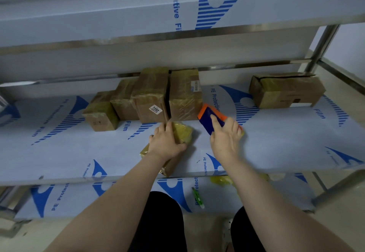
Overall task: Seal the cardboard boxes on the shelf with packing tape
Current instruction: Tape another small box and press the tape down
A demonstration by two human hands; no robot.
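near the front edge of the shelf point(276, 145), the left hand point(166, 143) grips the small box point(182, 133), whose long axis runs front to back; the right hand point(225, 135) clasps the tape dispenser point(209, 115) just right of its far end

Left hand point(166, 143) is clamped over a small box point(182, 133) wrapped in yellowish tape, lying near the front of the middle shelf point(276, 137). Right hand point(225, 135) grips a blue and orange tape dispenser point(210, 118) just beside it. Four taped boxes point(150, 95) sit in a row at the back, with a fifth box point(286, 89) well off to the right. The lower shelf point(276, 191) has a green thing point(197, 197) on it, maybe a box cutter, too small to say.
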